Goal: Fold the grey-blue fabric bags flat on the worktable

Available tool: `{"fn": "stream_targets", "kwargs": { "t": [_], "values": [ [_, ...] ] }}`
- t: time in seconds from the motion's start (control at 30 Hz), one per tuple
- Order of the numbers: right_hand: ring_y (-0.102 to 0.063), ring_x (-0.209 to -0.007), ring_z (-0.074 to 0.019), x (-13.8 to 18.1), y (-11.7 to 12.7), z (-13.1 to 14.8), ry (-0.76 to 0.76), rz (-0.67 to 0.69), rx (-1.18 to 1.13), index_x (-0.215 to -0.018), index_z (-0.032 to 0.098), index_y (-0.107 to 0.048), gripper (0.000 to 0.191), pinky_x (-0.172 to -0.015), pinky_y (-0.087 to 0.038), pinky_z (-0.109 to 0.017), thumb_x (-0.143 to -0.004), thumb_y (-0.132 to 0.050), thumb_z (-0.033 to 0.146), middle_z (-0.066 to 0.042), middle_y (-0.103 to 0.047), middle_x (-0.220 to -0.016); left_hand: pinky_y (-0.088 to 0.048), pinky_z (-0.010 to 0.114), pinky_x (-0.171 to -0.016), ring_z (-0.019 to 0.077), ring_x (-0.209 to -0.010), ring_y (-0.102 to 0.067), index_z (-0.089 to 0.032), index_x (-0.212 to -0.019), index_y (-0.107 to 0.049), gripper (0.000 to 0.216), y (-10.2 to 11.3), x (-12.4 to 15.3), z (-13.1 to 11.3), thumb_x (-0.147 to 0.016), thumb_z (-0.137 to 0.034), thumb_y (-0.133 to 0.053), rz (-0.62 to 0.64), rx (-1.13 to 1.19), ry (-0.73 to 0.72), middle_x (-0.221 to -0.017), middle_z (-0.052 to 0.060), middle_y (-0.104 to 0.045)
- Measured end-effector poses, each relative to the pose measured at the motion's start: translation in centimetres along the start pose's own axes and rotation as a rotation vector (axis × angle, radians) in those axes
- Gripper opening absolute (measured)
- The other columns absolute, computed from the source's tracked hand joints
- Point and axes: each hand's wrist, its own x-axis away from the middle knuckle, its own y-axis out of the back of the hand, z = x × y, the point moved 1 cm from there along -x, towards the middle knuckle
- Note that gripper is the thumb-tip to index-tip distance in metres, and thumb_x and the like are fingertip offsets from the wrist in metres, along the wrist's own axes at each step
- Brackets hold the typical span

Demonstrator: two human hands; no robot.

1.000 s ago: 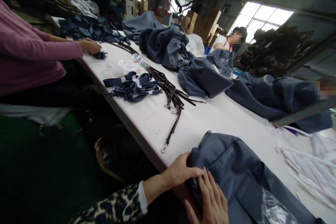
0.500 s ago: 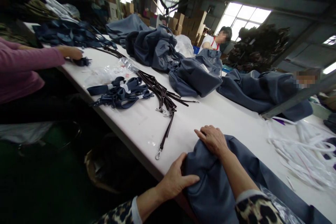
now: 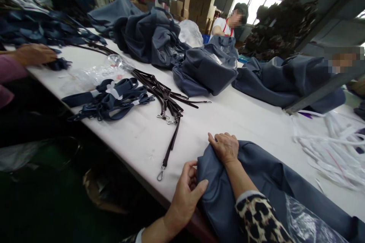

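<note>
A blue-grey bag of smooth, leather-like material lies in front of me across the table's near edge, with clear plastic film over its lower part. My right hand grips the top of its left end, fingers curled over the far side. At the bag's left end, my left hand is closed on the edge, its thumb on the near side and its fingers partly hidden. Dark brown straps with metal snap hooks lie left of my hands, one hook quite close to my left hand.
Bundled navy straps and plastic wrap lie farther left on the white table. More blue-grey bags are heaped across the back. White cords and a slanted metal post stand right. A co-worker's hand holds dark straps.
My view has shifted, moving the table items left and up in the picture. My left hand's fingers have curled more at the bag's end; my right hand keeps its hold on top.
</note>
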Motion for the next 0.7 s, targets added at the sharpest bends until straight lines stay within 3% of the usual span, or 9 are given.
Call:
{"fn": "stream_targets", "kwargs": {
  "t": [0.1, 0.23, 0.33, 0.4, 0.47, 0.57, 0.63, 0.7],
  "values": [
    [-0.058, -0.081, -0.0203, 0.2, -0.5, -0.1, -0.008, 0.032, -0.021, -0.073, 0.018, -0.071, 0.055, -0.072, -0.027, -0.036, -0.1, -0.037, 0.051, -0.008, -0.071, -0.078, -0.049, 0.026, -0.078, 0.0161, -0.088, -0.059, -0.028, -0.145, -0.033, 0.062, 0.4, 0.4, -0.1, -0.091, -0.037, -0.061, -0.024, -0.135, -0.022, -0.105, 0.004, -0.06],
    [-0.059, -0.083, -0.0226, 0.3, -0.7, -0.4, -0.002, 0.07, -0.053, -0.075, 0.017, -0.072, 0.056, -0.074, -0.03, -0.038, -0.1, -0.035, 0.05, -0.011, -0.072, -0.079, -0.045, 0.031, -0.092, 0.0206, -0.1, -0.057, -0.024, -0.128, -0.061, 0.036, 0.7, 0.4, -0.9, -0.096, -0.037, -0.052, 0.049, -0.425, -0.11, -0.107, 0.007, -0.061],
    [-0.059, -0.087, -0.0254, -0.3, -0.8, -0.4, 0.005, 0.079, -0.08, -0.077, 0.016, -0.072, 0.052, -0.079, -0.033, -0.039, -0.099, -0.039, 0.049, -0.012, -0.071, -0.08, -0.044, 0.032, -0.095, 0.0208, -0.104, -0.058, -0.025, -0.127, -0.063, 0.034, 0.7, 0.1, -1.1, -0.096, -0.035, -0.05, 0.044, -0.457, -0.12, -0.111, 0.006, -0.064],
    [-0.058, -0.096, -0.0283, -0.6, 0.0, -0.4, -0.009, 0.071, -0.093, -0.083, 0.017, -0.072, 0.044, -0.084, -0.036, -0.041, -0.098, -0.044, 0.047, -0.013, -0.072, -0.089, -0.044, 0.032, -0.098, 0.0209, -0.108, -0.058, -0.026, -0.129, -0.061, 0.035, 0.6, -0.2, -0.8, -0.096, -0.035, -0.051, 0.049, -0.448, -0.122, -0.116, 0.005, -0.064],
    [-0.054, -0.112, -0.031, 0.4, 2.0, -0.6, -0.035, 0.062, -0.096, -0.1, 0.018, -0.071, 0.036, -0.093, -0.037, -0.044, -0.097, -0.048, 0.046, -0.014, -0.068, -0.113, -0.045, 0.032, -0.099, 0.0213, -0.11, -0.059, -0.026, -0.131, -0.061, 0.037, 0.7, -0.5, -0.3, -0.097, -0.036, -0.051, 0.057, -0.443, -0.121, -0.119, 0.005, -0.065],
    [-0.037, -0.136, -0.031, 5.8, 6.3, -0.9, -0.005, 0.063, -0.183, -0.134, 0.021, -0.056, 0.047, -0.108, -0.032, -0.046, -0.095, -0.052, 0.047, -0.012, -0.043, -0.15, -0.042, 0.034, -0.106, 0.0224, -0.12, -0.056, -0.025, -0.129, -0.062, 0.039, 1.0, -0.7, 0.3, -0.095, -0.04, -0.053, 0.035, -0.459, -0.135, -0.128, 0.006, -0.063],
    [-0.026, -0.145, -0.0287, 11.4, 8.7, -0.5, 0.081, 0.085, -0.295, -0.148, 0.027, -0.039, 0.061, -0.115, -0.026, -0.047, -0.094, -0.054, 0.05, -0.007, -0.027, -0.159, -0.038, 0.036, -0.112, 0.0232, -0.126, -0.053, -0.024, -0.128, -0.063, 0.041, 1.3, -0.8, 0.5, -0.092, -0.044, -0.056, 0.011, -0.489, -0.15, -0.132, 0.005, -0.061],
    [-0.021, -0.147, -0.0279, 16.9, 9.6, 0.2, 0.144, 0.166, -0.368, -0.152, 0.032, -0.028, 0.075, -0.119, -0.022, -0.049, -0.089, -0.06, 0.056, -0.003, -0.024, -0.16, -0.037, 0.039, -0.114, 0.0243, -0.128, -0.052, -0.022, -0.126, -0.064, 0.045, 1.5, -1.0, 0.6, -0.089, -0.047, -0.058, -0.007, -0.534, -0.163, -0.133, 0.005, -0.061]
  ]
}}
